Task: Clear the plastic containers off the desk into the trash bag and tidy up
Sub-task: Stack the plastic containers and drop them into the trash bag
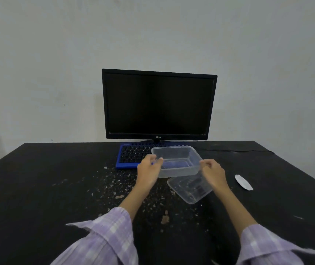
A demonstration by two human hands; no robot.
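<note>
A clear rectangular plastic container (177, 159) is held just above the black desk (38, 178), in front of the keyboard. My left hand (149, 169) pinches its left rim and my right hand (213, 172) pinches its right rim. A second clear plastic piece, a lid or shallow container (189, 188), lies flat on the desk below and slightly right of the held one, partly behind my right hand. No trash bag is in view.
A blue keyboard (131, 155) sits behind the containers, under a dark monitor (158, 106). Crumbs and scraps (118, 188) are scattered over the desk's middle. A crumpled white paper (243, 182) lies at the right. A black cable (239, 150) runs along the back right.
</note>
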